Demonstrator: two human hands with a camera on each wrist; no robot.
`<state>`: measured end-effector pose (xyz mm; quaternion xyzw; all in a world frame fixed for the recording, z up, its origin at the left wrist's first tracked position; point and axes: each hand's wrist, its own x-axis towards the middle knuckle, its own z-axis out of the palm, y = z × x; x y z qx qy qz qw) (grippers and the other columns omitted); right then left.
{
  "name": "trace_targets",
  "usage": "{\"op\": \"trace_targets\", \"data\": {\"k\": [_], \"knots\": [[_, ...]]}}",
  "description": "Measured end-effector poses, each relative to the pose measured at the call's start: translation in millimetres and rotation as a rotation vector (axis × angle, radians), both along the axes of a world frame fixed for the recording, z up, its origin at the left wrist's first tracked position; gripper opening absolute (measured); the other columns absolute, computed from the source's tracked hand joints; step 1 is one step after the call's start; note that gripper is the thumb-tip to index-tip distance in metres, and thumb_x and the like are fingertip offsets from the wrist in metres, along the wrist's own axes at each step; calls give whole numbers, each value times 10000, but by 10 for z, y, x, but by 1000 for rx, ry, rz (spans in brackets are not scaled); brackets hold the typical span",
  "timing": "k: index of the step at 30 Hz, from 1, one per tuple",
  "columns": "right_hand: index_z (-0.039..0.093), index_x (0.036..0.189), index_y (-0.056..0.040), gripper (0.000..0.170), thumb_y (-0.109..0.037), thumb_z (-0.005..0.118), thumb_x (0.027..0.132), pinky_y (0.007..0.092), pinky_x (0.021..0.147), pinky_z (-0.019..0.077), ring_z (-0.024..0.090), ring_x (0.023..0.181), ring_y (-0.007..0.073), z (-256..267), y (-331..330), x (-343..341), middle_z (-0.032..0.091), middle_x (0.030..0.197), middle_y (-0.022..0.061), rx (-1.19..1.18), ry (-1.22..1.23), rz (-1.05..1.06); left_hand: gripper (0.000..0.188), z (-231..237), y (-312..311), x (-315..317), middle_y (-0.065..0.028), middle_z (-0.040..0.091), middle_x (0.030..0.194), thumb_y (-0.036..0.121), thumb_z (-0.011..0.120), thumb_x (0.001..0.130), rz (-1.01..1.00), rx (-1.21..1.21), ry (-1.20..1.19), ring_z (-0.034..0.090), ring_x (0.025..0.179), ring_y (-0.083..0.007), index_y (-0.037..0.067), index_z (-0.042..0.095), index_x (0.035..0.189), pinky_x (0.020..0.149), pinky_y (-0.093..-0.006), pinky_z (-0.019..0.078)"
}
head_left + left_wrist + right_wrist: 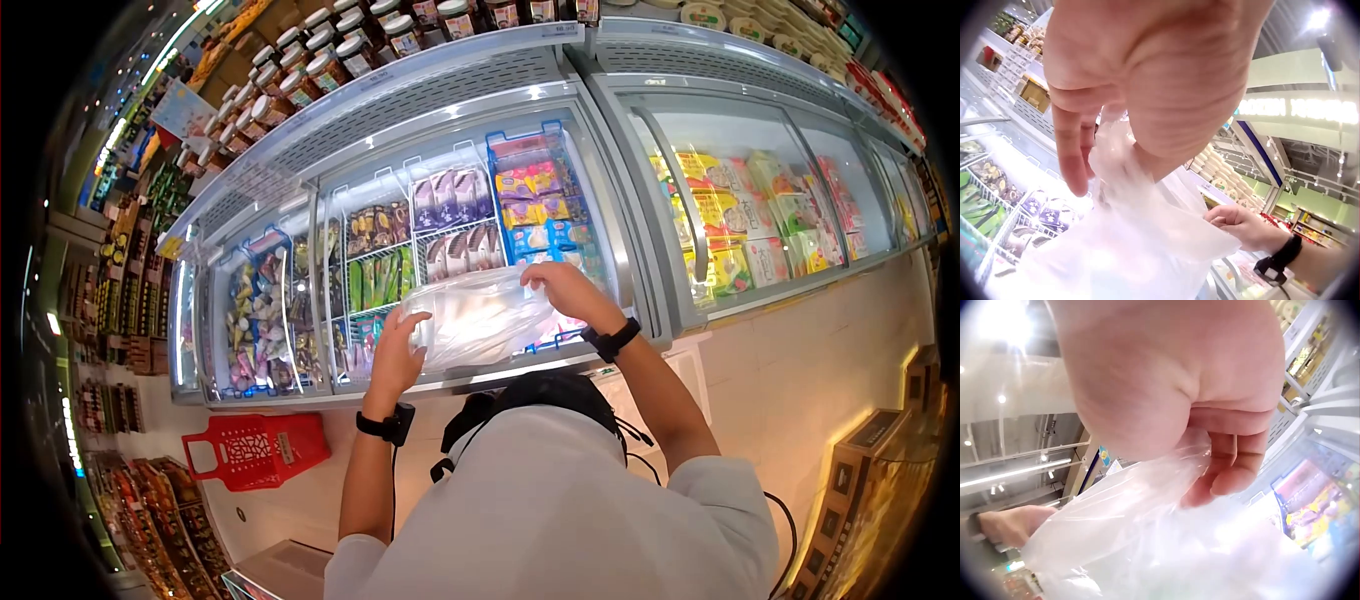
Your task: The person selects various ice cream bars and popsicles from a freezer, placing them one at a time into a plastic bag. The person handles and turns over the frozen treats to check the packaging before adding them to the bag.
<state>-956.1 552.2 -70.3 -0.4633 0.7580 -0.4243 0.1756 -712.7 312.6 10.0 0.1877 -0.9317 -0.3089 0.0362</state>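
Note:
A translucent white plastic bag point(475, 318) is spread between my two hands, above the glass-topped freezer. My left hand point(397, 358) holds its left end; in the left wrist view the bag's gathered film point(1124, 159) passes between thumb and fingers. At the opposite end, my right hand point(568, 293) pinches the upper corner, and the right wrist view shows the film point(1175, 464) tucked under its curled fingers. The bag hangs loose and wrinkled below both hands, hiding part of the freezer's front baskets. Its film is thin enough for light to shine through.
Frozen treats in wire baskets, including purple packs point(452, 197) and green packs point(381, 280), lie in the freezer. A second freezer point(700, 318) adjoins on the right. Jars point(326, 72) line the shelf behind. A red shopping basket point(258, 452) stands on the floor at left.

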Motion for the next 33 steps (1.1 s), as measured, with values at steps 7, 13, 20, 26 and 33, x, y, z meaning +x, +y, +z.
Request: {"op": "trace_targets", "data": {"k": [7,13,20,26,33], "knots": [[716,1077,-30,203,-114,671,898,325,782,545,682,930,218,-63,134,-137,710,1054,142,-172,-454,13,603,-335,-91,181,-223,478,1449,-178,530,859,33,110,147,701,947,-260,1,474,1432,699,-302,613],[607,1202,-8,419,-197,723,846,466,918,507,620,1060,431,-801,700,-786,626,1176,242,174,106,-610,639,-418,-118,486,-187,559,1382,-150,526,887,282,377,155,703,826,-207,15,401,1492,684,-284,603],[528,1185,73,446,-191,686,863,531,909,489,592,1076,494,-1286,805,-952,618,1122,331,452,-24,-777,678,-218,-125,880,-151,579,1369,-94,591,863,471,444,124,675,831,-146,-1,388,1503,643,-256,574],[459,1174,66,399,-146,649,894,565,866,480,590,1049,501,-1444,655,-814,610,1100,321,439,89,-914,602,-187,-452,1222,-161,565,1388,-74,557,881,559,561,217,670,857,-133,-7,445,1468,675,-243,556],[524,1131,-2,272,-130,612,908,571,862,477,621,1022,490,-1526,584,-905,674,1025,283,622,66,-994,437,-282,-1279,1621,-151,573,1391,-74,527,896,569,638,301,658,831,-111,-14,610,1321,680,-231,532]]}}
